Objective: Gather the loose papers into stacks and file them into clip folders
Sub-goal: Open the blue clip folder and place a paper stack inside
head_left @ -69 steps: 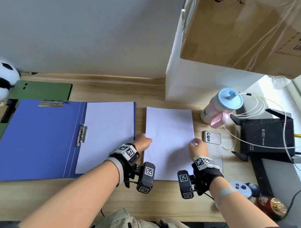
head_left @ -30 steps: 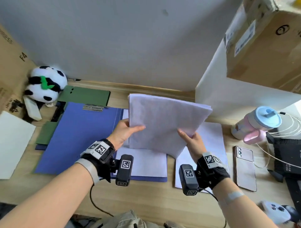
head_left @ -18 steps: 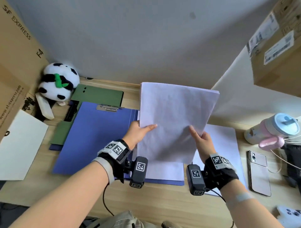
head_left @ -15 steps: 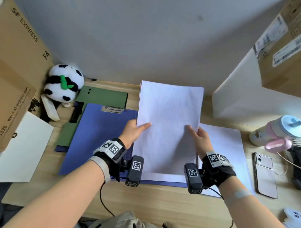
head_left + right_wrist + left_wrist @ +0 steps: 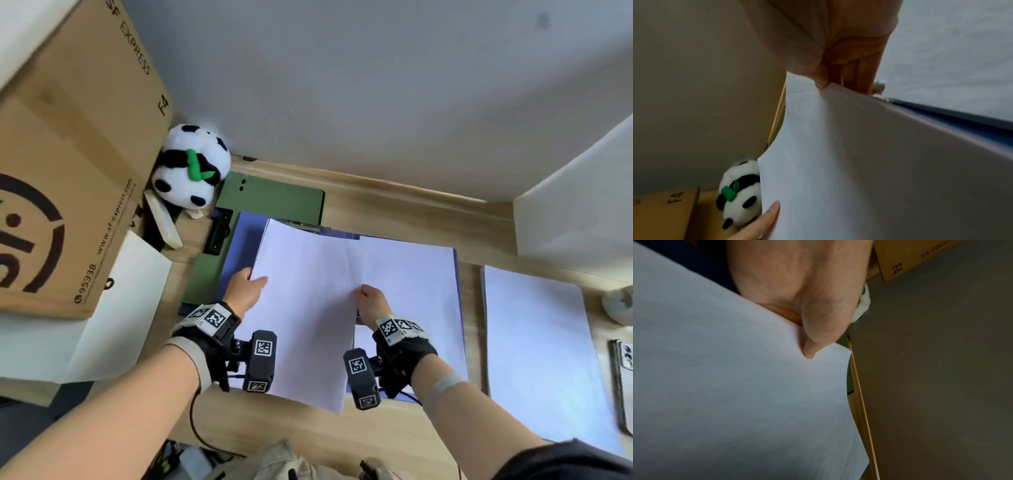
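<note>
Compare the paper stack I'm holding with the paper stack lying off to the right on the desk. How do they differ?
The held paper stack is pinched by the left hand and right hand; the right-side paper stack is untouched. The held one hangs over the blue folder and bows; the other lies flat on the desk. Both look like blank white sheets.

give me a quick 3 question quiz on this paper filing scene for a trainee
1. True or false: both hands grip the same paper stack.
2. What lies directly under the held stack? A) green folder B) blue folder C) phone
3. Which toy sits by the cardboard box?

Key:
1. True: the left hand pinches its left edge, the right hand its right edge.
2. B, the blue folder.
3. The plush panda.
</note>
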A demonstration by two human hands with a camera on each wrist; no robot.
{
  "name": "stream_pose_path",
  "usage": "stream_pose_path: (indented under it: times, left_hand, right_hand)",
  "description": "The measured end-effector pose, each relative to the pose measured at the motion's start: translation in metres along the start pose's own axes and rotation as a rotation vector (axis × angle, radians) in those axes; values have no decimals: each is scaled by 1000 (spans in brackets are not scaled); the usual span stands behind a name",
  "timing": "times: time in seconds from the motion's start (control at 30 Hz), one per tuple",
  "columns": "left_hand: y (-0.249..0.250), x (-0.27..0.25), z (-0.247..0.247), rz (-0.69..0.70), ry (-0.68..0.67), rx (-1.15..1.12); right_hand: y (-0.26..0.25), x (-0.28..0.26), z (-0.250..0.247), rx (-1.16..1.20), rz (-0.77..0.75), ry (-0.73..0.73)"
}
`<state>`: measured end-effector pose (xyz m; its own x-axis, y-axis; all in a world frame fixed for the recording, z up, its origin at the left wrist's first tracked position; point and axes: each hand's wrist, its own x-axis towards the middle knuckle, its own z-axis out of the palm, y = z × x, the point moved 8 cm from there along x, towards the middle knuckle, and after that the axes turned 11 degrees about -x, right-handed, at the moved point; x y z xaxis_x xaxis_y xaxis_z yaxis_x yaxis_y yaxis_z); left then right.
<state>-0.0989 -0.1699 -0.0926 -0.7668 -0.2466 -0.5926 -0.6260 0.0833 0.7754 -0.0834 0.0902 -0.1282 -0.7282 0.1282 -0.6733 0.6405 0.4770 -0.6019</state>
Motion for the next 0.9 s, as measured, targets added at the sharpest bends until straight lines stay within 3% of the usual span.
stream_pose_path:
  times: [0.2,0.4,0.77,0.9]
  left_hand:
    - [-14,19,-18,-53,39,71]
    - [-13,30,-27,-54,61,19]
    - [-18,44,-34,-70,89,-16]
    - [-16,44,-36,-66,111,-26]
  right_hand:
    - [-16,5,15,-158,39,19]
    - [-26,14,16,-128,82,52]
    - [-45,38,-17,-69,66,272]
    - [-65,59,-23,-111,38,211]
